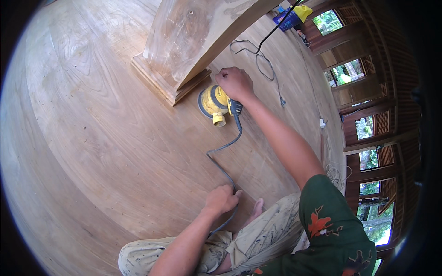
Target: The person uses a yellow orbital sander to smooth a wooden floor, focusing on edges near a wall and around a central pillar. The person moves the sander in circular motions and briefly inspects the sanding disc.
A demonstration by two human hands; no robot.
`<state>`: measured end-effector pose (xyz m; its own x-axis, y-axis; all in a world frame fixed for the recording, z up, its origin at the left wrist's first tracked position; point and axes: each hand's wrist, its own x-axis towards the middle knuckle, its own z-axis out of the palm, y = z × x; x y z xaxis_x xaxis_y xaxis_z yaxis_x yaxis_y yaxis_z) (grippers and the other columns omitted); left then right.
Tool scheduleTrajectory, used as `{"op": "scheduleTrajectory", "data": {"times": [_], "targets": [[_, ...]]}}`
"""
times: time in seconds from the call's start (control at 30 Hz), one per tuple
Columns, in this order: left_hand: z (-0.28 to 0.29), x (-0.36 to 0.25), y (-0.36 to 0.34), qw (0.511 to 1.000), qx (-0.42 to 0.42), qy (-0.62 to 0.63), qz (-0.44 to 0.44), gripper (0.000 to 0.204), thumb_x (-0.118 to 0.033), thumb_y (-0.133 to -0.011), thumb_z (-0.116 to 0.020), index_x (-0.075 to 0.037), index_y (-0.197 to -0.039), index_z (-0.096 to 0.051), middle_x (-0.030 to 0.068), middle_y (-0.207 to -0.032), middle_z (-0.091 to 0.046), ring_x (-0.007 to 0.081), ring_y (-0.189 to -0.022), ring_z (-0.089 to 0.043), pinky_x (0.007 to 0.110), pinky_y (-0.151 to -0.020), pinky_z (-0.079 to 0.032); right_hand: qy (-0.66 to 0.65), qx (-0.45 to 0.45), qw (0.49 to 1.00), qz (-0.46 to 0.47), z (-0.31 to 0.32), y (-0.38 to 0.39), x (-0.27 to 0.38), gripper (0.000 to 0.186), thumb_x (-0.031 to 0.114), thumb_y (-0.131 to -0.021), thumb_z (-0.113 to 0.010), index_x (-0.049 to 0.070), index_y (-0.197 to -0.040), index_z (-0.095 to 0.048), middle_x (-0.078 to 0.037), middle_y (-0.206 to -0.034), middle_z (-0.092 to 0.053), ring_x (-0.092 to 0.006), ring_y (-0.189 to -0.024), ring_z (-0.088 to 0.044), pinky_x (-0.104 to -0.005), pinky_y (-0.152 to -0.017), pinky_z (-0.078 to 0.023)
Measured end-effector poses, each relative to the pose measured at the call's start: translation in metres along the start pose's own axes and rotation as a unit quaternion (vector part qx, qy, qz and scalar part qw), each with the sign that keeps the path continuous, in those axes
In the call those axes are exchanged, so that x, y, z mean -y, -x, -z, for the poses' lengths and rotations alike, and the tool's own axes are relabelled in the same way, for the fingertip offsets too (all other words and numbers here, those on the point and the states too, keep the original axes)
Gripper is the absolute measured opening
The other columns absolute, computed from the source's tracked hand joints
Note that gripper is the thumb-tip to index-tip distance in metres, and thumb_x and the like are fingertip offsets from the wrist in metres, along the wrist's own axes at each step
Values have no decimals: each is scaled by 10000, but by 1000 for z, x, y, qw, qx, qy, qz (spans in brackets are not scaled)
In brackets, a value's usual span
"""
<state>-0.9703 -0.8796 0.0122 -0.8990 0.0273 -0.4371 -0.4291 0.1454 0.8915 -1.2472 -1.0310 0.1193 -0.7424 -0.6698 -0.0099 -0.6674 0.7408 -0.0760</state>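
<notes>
A yellow and black electric sander (214, 102) is at the foot of a wooden post, its round pad side facing left. My right hand (235, 83) is closed at the sander's upper right end, fingers curled; part of the grip is hidden beneath it. From the sander a dark power cord (223, 146) winds across the wooden floor toward me. Nearer my legs, my left hand (222, 199) is closed around this cord, which passes between thumb and fingers and runs on beside my knee. A short dust outlet (219, 120) sticks out of the sander's near side.
The curved wooden post (182, 39) stands on a stepped base (154, 80) just left of the sander. Another cord with a plug (282, 100) lies beyond my right forearm. A blue container (286, 20) with yellow cloth stands far right; a coiled pale cord (336, 175) lies by the windowed wall.
</notes>
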Motion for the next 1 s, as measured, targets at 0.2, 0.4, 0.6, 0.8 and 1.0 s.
{"op": "scheduleTrajectory", "data": {"times": [0.2,0.4,0.6,0.8,1.0], "targets": [[-3,3,-1,1000,-2,9,-1,547,-500,-1058,-623,24,-1116,-773,286,-1185,-769,463,-1174,-719,552,-1002,-562,-14,-4,1000,-6,-3,-9,-1,344,407,-931,-634,159,-1019,-856,-170,-1061,-810,-436,-1049,-750,-525,-946,-595],[0,1,0,1000,14,14,5,519,-494,-1079,-587,-22,-1180,-777,278,-1206,-764,464,-1213,-699,553,-1026,-543,17,-9,1000,-1,-1,16,-46,354,403,-947,-622,133,-1006,-842,-192,-1067,-798,-456,-1045,-738,-545,-939,-588],[3,-3,2,1000,21,-3,22,530,-505,-1075,-605,-8,-1154,-772,270,-1214,-764,452,-1207,-705,544,-1024,-549,3,-42,999,-10,-4,78,-120,340,380,-970,-616,120,-981,-834,-171,-1087,-793,-455,-1028,-735,-549,-916,-588],[3,-3,2,999,27,-15,25,544,-514,-1065,-616,-2,-1158,-774,268,-1220,-766,446,-1203,-713,544,-1021,-557,17,-52,997,-55,0,151,-195,271,281,-956,-645,104,-931,-849,-134,-1027,-803,-362,-983,-765,-474,-869,-583],[4,-3,-2,999,26,-19,18,538,-514,-1071,-590,-35,-1224,-780,263,-1225,-770,447,-1204,-715,549,-1013,-558,49,-51,990,-119,3,173,-209,294,315,-948,-645,117,-942,-863,-145,-1007,-814,-362,-960,-776,-470,-871,-588]]}}
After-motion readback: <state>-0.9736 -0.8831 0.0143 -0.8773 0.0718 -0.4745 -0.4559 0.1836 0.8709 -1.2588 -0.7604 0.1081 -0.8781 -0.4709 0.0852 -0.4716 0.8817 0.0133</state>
